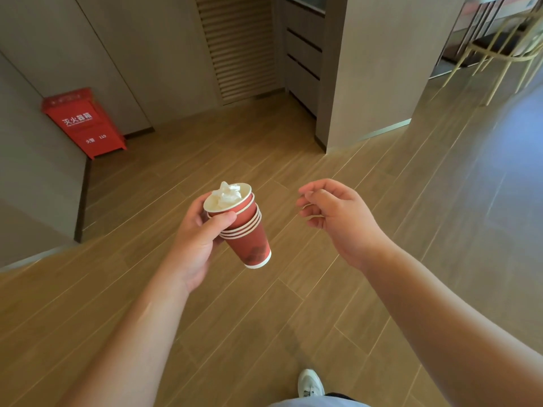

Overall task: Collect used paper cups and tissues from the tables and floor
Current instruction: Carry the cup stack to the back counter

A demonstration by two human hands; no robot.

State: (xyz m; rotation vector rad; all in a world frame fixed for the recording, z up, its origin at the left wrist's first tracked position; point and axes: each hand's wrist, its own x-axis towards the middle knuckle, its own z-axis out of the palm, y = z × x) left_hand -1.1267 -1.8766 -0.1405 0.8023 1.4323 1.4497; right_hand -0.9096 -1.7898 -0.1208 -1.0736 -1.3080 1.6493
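Because the stack is held tilted, risk: the crumpled tissue (226, 193) sitting proud of the top cup's mouth may fall out, in my judgement, if the tilt grows.
Stack of red paper cups (245, 230): about five nested cups, held in the air above the floor, leaning with the base down and to the right.
Left hand (197, 230): fingers wrapped round the upper rims, thumb pressed across the front; the grip sits high, so the lower cups could slide loose.
Right hand (335, 214): holds nothing, fingers loosely curled, near the stack but apart from it.
Materials: thin waxed paper, smooth red walls, cream rolled rims, tapered shape; tissue soft, white, wrinkled.
Wooden plank floor (293, 160): brown, smooth, no litter seen on it.
Fire extinguisher box (85, 123): red metal, by the wall.
Chair (496, 51): pale slim frame, far right.
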